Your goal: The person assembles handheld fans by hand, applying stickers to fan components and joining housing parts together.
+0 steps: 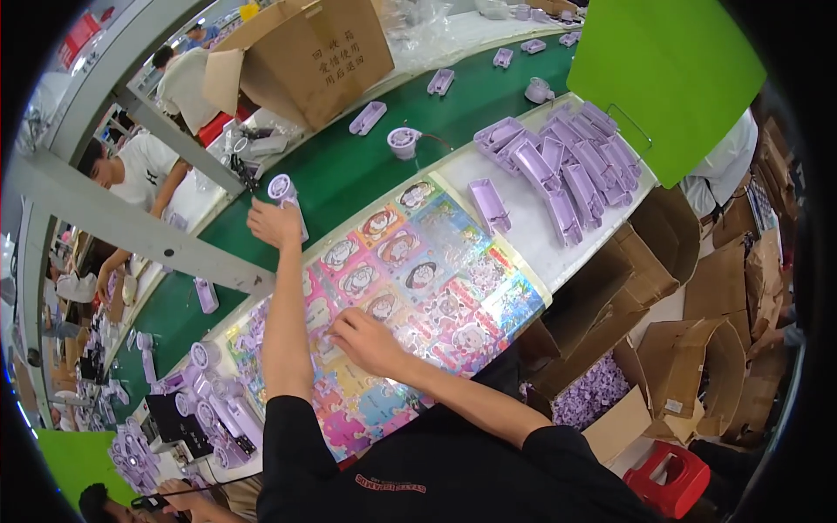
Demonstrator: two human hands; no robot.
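At the near edge of the green conveyor belt [475,109], my left hand [275,224] reaches out to a light purple handheld fan [281,186]. Its fingers are bent at the fan's neck and hide part of it; the round head and a strip of handle show. My right hand [370,342] is lower, over a mat of colourful cartoon sheets [423,277]. Those fingers are curled together above the mat, and whatever they pinch is hidden. On the belt to the right, a round purple fan head [403,142] with a thin wire lies apart from both hands.
Purple handle shells [558,166] are piled on the right, assembled fans [214,405] on the left. A grey metal post [166,235] crosses close to my left arm. A cardboard box [305,61] stands beyond the belt; open cartons [602,383] and a red stool [667,478] are at right. Co-workers sit opposite.
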